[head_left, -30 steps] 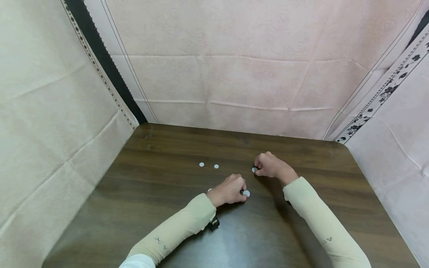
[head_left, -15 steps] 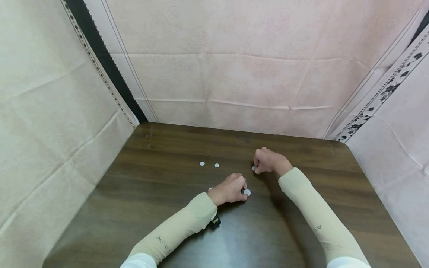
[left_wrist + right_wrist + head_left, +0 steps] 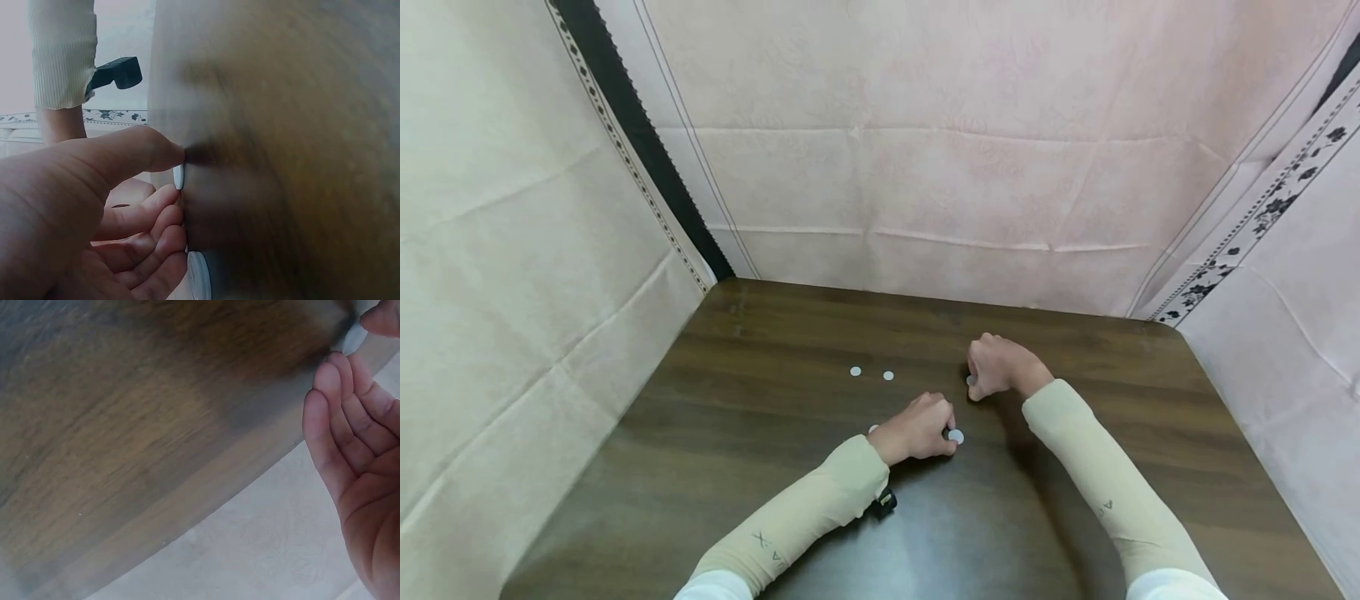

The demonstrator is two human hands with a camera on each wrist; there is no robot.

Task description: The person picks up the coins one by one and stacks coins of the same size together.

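Observation:
My left hand [image 3: 919, 427] is down at the middle of the brown table, pinching a small flat white disc [image 3: 956, 436] between thumb and fingers. That disc [image 3: 179, 176] shows edge-on at the thumb tip in the left wrist view, close against the wood. Farther back and to the right, my right hand [image 3: 1002, 365] pinches a second white disc [image 3: 970, 380], mostly covered by its fingers. In the right wrist view this disc [image 3: 354, 339] sits between thumb and curled fingertips. Another white disc [image 3: 873, 428] lies partly hidden behind my left wrist.
Two more white discs lie side by side on the table [image 3: 820, 500], a left one [image 3: 855, 371] and a right one [image 3: 888, 376]. Pale cloth [image 3: 887, 192] hangs along the table's back edge and both sides.
My right hand has shifted slightly left and its fingers now cover more of their disc. The left hand keeps its place with its disc. The other discs have stayed put.

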